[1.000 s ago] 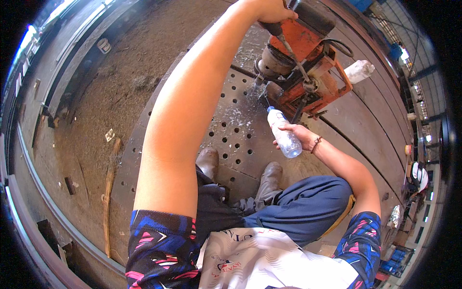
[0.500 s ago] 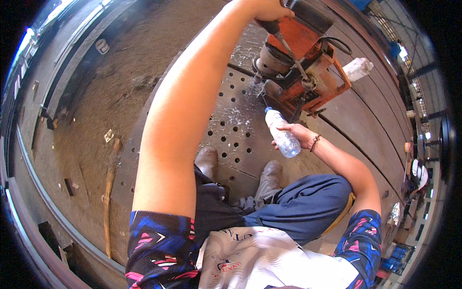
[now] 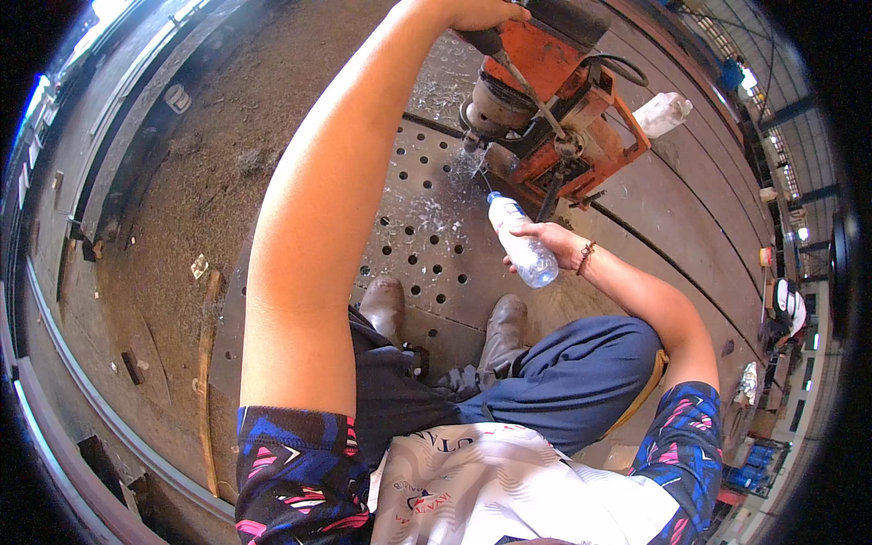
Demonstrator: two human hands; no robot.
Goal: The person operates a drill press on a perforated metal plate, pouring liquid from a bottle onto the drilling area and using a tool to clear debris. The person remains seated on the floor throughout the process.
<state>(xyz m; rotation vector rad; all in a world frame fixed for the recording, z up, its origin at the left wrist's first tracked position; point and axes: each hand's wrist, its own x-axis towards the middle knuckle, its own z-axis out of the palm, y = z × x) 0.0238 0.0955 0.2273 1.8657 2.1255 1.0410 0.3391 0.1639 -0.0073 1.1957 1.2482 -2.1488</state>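
An orange magnetic drill (image 3: 545, 59) stands on a steel plate with rows of holes (image 3: 422, 241). My left hand (image 3: 486, 13) is at the top of the frame, closed around the black-gripped lever handle (image 3: 483, 40) of the drill; part of its fingers is cut off or hidden. In my right hand (image 3: 556, 243) is a clear plastic bottle (image 3: 510, 221) with a blue cap, tilted with its cap toward the drill's cutter (image 3: 472, 143). A thin stream runs from the cap to the cutter. Pale shavings and wet patches lie around it.
Another whitish plastic bottle (image 3: 663, 114) is behind the drill. My boots (image 3: 502, 331) rest on the plate's near side. Bare dirt ground with a wooden strip (image 3: 207, 391) and a white bucket (image 3: 177, 98) lies to the left. Another person (image 3: 788, 309) is far right.
The whole view has shifted slightly, so the drill, bottle and arms sit a bit further left and higher. Both hands keep their holds, and the stream still reaches the cutter.
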